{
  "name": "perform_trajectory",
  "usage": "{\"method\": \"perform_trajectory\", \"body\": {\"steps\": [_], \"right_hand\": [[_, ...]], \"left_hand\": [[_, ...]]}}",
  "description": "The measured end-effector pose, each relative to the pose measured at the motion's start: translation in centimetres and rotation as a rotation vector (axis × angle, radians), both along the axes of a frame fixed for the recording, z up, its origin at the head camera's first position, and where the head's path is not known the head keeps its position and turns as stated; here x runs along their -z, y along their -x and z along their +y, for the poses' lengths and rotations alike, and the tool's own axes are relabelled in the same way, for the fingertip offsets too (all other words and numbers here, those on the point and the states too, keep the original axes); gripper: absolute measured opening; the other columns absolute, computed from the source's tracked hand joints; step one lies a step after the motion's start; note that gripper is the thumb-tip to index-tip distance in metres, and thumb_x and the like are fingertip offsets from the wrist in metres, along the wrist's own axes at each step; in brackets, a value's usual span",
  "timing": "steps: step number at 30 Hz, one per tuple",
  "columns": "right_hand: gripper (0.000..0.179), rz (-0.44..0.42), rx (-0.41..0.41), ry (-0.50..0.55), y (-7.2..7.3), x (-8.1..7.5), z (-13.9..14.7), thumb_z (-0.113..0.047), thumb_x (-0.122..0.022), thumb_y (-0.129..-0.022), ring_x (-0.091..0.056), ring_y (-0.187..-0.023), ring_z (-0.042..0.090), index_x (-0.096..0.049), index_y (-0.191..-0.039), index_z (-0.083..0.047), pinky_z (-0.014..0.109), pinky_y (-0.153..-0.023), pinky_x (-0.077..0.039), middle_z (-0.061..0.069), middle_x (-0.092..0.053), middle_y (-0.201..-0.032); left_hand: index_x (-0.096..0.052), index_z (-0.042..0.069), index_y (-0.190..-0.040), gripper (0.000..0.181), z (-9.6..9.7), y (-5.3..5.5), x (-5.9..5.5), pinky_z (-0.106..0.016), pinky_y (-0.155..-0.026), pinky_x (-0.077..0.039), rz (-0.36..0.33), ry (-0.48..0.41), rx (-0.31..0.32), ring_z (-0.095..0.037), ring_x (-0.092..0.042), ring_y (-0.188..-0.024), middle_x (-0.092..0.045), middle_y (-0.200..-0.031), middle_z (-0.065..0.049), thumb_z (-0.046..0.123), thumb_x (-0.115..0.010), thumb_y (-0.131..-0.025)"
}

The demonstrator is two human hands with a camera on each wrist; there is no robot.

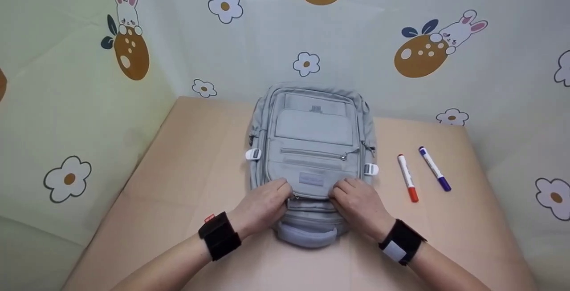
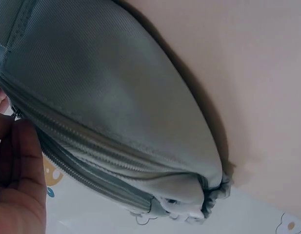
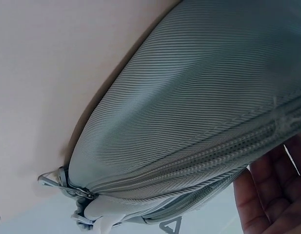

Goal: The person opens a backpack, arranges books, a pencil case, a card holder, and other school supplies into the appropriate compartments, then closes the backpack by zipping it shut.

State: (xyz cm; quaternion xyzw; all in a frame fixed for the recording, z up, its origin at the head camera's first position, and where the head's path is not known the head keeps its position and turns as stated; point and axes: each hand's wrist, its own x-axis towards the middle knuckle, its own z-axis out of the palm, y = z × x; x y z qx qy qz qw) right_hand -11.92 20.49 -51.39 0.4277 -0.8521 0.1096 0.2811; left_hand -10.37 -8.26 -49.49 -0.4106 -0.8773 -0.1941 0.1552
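Left forearm, black wrist strap, comes in from lower left, angled up toward centre. Left hand (image 1: pixel 263 205) lies knuckles-up on the near end of the grey ribbed-fabric backpack (image 1: pixel 311 148), fingers (image 1: pixel 280 188) curled together on the fabric beside the front-pocket zip (image 1: pixel 311 197); whether they pinch the zip pull, cannot tell. Left wrist view: fingers (image 2: pixel 23 161) flat against the zipped seam.

Backpack lies flat, front face up, centre of the tan bench (image 1: pixel 187 175), padded handle toward the person.

Right hand (image 1: pixel 358 206) mirrors the left, knuckles-up, fingers bent and close together on the same near edge, just right of the small label. Right forearm enters from lower right, black strap with white patch.

Right of the backpack, well apart: 2 markers on the bench, a white-and-red marker (image 1: pixel 408 178) and a white-and-purple marker (image 1: pixel 434 168), roughly parallel.
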Motion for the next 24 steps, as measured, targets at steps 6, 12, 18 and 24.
{"method": "perform_trajectory", "body": {"steps": [6,12,18,24], "right_hand": [[0.005,0.006,0.011,-0.003,0.0,-0.1,0.0,-0.008,-0.071,-0.089,-0.060,-0.079,0.022,-0.068,-0.088,-0.012,0.035,-0.064,-0.048,0.001,-0.065,-0.088],[0.005,0.013,0.012,-0.002,0.0,-0.2,0.0,-0.012,-0.068,-0.093,-0.060,-0.078,0.021,-0.068,-0.088,-0.012,0.035,-0.063,-0.048,0.000,-0.065,-0.088],[0.005,0.001,0.006,0.013,0.0,-0.2,-0.1,-0.010,-0.071,-0.091,-0.060,-0.078,0.022,-0.068,-0.087,-0.012,0.036,-0.063,-0.048,0.001,-0.064,-0.086],[0.006,-0.020,0.011,0.015,-0.1,-0.1,-0.1,-0.010,-0.073,-0.088,-0.059,-0.078,0.022,-0.068,-0.089,-0.012,0.037,-0.064,-0.047,0.001,-0.063,-0.087]], "left_hand": [[-0.054,0.010,-0.096,0.025,-1.4,-0.1,-0.1,-0.031,-0.074,-0.052,-0.088,-0.076,-0.038,-0.014,-0.053,-0.082,-0.053,-0.092,0.002,-0.006,-0.064,-0.080],[-0.060,0.013,-0.103,0.028,-2.8,0.1,-0.4,-0.030,-0.073,-0.052,-0.195,-0.126,-0.102,-0.012,-0.055,-0.085,-0.055,-0.096,0.003,-0.006,-0.065,-0.084],[-0.066,0.013,-0.098,0.018,-3.4,0.2,-0.4,-0.029,-0.071,-0.053,-0.260,-0.125,-0.172,-0.011,-0.058,-0.082,-0.057,-0.095,0.004,-0.003,-0.068,-0.089],[-0.068,0.012,-0.096,0.015,-3.6,0.0,-0.4,-0.030,-0.073,-0.055,-0.269,-0.139,-0.181,-0.012,-0.061,-0.084,-0.061,-0.095,0.003,0.001,-0.075,-0.089]]}}
